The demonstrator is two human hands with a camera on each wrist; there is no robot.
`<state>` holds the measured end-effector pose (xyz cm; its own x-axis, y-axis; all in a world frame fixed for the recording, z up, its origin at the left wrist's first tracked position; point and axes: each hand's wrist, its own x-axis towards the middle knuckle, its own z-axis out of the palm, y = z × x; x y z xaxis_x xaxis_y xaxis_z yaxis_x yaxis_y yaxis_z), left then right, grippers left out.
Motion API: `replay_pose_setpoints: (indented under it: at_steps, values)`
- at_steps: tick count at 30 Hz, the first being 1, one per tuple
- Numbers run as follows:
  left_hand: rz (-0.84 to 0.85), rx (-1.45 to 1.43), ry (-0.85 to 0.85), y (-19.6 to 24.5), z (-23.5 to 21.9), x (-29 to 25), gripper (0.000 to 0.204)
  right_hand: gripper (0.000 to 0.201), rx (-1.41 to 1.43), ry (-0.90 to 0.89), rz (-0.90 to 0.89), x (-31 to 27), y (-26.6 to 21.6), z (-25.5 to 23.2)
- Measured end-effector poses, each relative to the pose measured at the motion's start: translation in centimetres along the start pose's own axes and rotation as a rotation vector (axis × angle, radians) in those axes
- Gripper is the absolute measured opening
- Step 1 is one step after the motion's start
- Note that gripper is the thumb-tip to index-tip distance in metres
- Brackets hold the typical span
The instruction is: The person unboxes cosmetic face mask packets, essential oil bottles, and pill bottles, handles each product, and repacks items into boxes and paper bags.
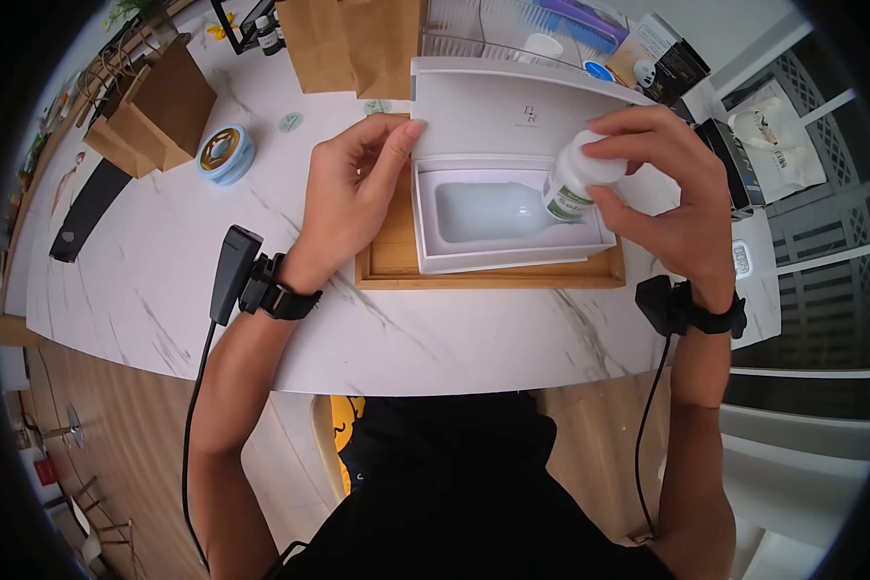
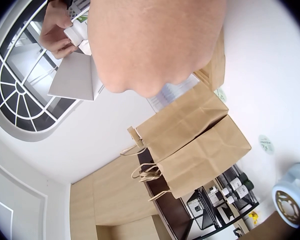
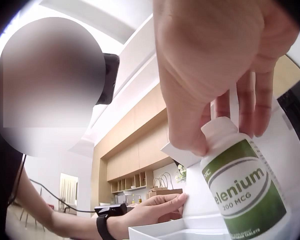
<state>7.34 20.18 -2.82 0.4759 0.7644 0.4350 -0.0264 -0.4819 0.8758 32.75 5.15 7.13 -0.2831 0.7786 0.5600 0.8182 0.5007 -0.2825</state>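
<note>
My right hand [image 1: 677, 184] grips a white pill bottle [image 1: 578, 176] near its cap, fingers on one side and thumb on the other. The bottle tilts over the right end of an open white box [image 1: 512, 259], its base at the pale moulded hollow inside. Its green label [image 3: 242, 187] reads "Selenium 200 MCG" in the right wrist view. My left hand [image 1: 358, 188] pinches the left edge of the raised box lid [image 1: 483, 111] between thumb and fingers. In the left wrist view, the back of the left hand [image 2: 155, 45] hides most of the box.
Under the box lies a wooden tray [image 1: 493, 280] on a marble-patterned table [image 1: 338, 338]. Brown paper bags [image 1: 348, 48] stand behind and to the left, near a light-blue tape roll [image 1: 226, 155]. A clear container [image 1: 474, 29] and a black box [image 1: 735, 159] stand at the back and right.
</note>
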Motion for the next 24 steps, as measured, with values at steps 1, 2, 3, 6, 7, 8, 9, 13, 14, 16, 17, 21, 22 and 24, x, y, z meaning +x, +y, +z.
replay_pose_setpoints:
  at_steps: [1, 2, 3, 6, 7, 8, 9, 13, 14, 16, 17, 21, 22, 24]
  values:
    - [0.001, -0.001, 0.0, 0.0, 0.0, 0.0, 0.028, 0.047, -0.02, -0.055, -0.045, 0.6, -0.4, 0.3]
    - [-0.001, -0.006, -0.003, -0.1, 0.0, 0.1, 0.028, 0.045, -0.041, -0.111, -0.09, 1.1, -0.8, 0.7]
    - [-0.003, -0.011, -0.005, -0.1, 0.0, 0.1, 0.027, 0.045, -0.044, -0.112, -0.091, 1.5, -1.3, 1.3]
    - [-0.006, -0.036, 0.001, 0.0, 0.0, -0.1, 0.026, 0.039, 0.029, -0.171, -0.024, 2.3, -2.9, 3.3]
    - [-0.008, -0.033, 0.005, -0.1, 0.0, -0.2, 0.026, 0.039, 0.032, -0.172, -0.027, 2.3, -2.7, 3.5]
    - [-0.001, -0.046, -0.001, -0.1, 0.0, -0.2, 0.026, 0.04, 0.015, -0.163, -0.033, 2.0, -1.9, 3.7]
    - [0.007, -0.06, -0.004, -0.2, -0.1, -0.2, 0.026, 0.041, -0.002, -0.156, -0.041, 1.8, -1.3, 3.7]
    - [0.026, -0.027, 0.003, -0.4, -0.1, -0.2, 0.026, 0.049, 0.041, -0.359, 0.143, 0.5, -0.6, 3.4]
    - [0.035, -0.038, -0.004, -0.3, -0.1, -0.1, 0.026, 0.046, 0.074, -0.346, 0.216, 0.3, -0.7, 3.5]
    - [0.034, -0.045, 0.002, -0.2, -0.1, -0.2, 0.026, 0.042, 0.114, -0.346, 0.282, 0.1, -0.4, 3.8]
    - [0.03, -0.05, 0.003, -0.2, 0.0, -0.2, 0.026, 0.044, 0.157, -0.3, 0.26, -0.1, -0.1, 3.9]
    - [0.036, -0.051, 0.009, -0.1, 0.0, -0.2, 0.026, 0.047, 0.287, -0.198, 0.307, -0.8, 0.7, 4.3]
    - [0.037, -0.055, 0.003, -0.2, 0.0, -0.2, 0.026, 0.047, 0.283, -0.195, 0.312, -0.9, 0.6, 4.3]
    - [0.021, -0.044, -0.005, -0.4, -0.1, -0.1, 0.027, 0.046, 0.277, -0.179, 0.306, -1.0, 0.1, 4.5]
